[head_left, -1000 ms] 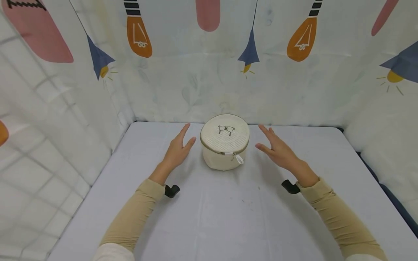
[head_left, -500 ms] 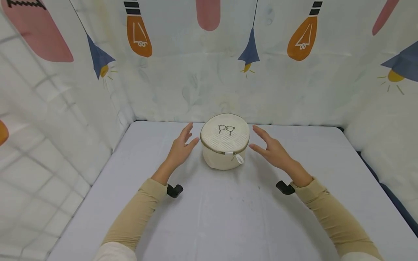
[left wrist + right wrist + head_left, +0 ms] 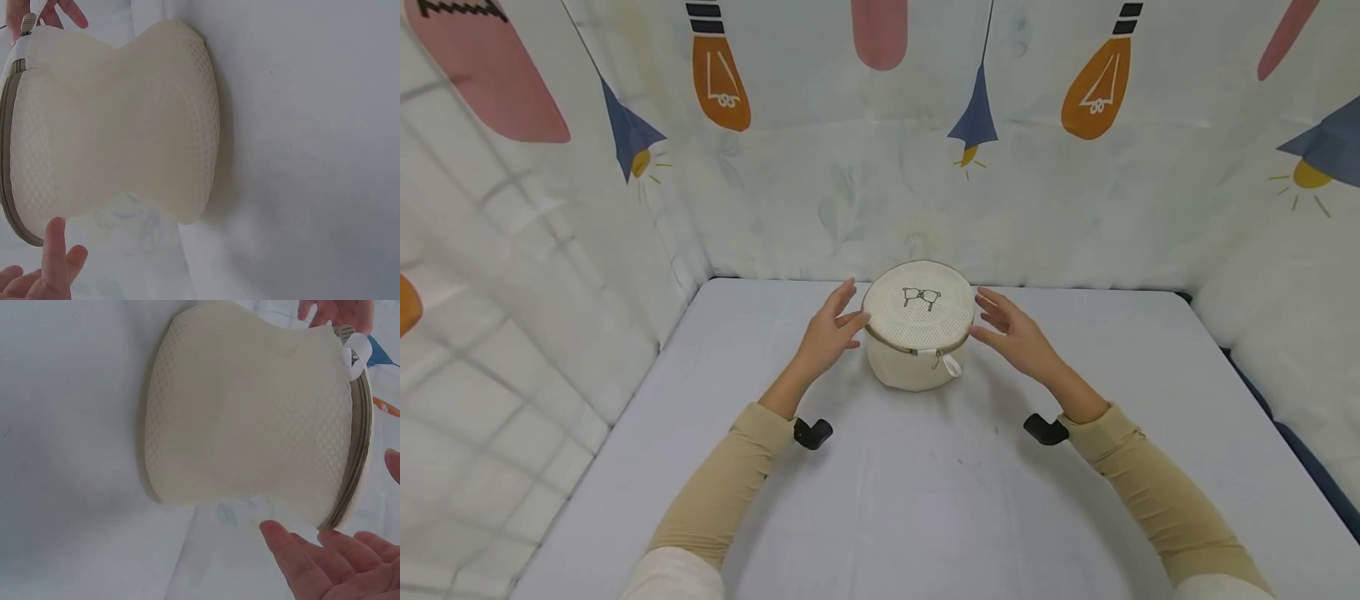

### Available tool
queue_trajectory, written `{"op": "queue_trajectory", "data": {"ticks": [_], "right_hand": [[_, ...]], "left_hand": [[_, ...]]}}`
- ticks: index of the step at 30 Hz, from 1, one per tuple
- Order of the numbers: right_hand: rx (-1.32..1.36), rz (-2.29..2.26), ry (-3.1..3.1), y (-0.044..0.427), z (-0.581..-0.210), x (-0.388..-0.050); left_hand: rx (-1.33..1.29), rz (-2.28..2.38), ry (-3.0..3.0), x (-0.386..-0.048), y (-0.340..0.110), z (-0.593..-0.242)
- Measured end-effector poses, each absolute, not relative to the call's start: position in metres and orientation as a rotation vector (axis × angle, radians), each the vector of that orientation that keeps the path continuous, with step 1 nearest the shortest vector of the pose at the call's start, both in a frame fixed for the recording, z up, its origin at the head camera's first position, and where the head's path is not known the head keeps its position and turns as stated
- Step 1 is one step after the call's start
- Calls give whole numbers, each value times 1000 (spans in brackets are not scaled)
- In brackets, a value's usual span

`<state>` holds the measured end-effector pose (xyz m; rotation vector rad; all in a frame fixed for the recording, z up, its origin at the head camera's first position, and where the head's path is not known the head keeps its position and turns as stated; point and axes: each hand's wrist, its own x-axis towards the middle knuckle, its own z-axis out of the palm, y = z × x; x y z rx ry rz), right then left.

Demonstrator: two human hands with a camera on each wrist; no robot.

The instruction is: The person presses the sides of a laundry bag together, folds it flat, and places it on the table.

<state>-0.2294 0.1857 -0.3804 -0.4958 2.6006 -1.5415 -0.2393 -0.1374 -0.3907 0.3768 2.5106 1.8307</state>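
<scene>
A round cream mesh laundry bag [image 3: 910,369] stands upright on the table, its flat lid printed with a pair of glasses. A zipper [image 3: 356,437] runs round the rim, and a white pull loop [image 3: 951,365] hangs at the front. On the bag's left side my left hand [image 3: 826,340] has its fingers loosely spread, a fingertip at the rim. Opposite it, my right hand [image 3: 1021,340] is held by the right rim with relaxed, slightly bent fingers. Whether the fingertips press the mesh I cannot tell. Neither hand is wrapped round the bag, whose sides [image 3: 125,112] sag inward.
The bag stands near the back edge of a table covered in a pale cloth [image 3: 917,500]. White curtains [image 3: 820,192] with printed lamps and bulbs hang behind and at the sides. A black wrist camera [image 3: 813,433] sits on each forearm.
Both hands have moved inward toward the bag, from clearly apart to right beside its rim. Their fingers have bent a little more. The bag has stayed in place.
</scene>
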Motion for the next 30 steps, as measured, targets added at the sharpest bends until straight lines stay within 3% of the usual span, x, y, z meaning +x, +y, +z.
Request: {"op": "queue_trajectory", "data": {"ticks": [30], "right_hand": [[-401,-1870,2284,172,-386,-238]], "left_hand": [[286,1801,2482,-242,-117,-383]]}}
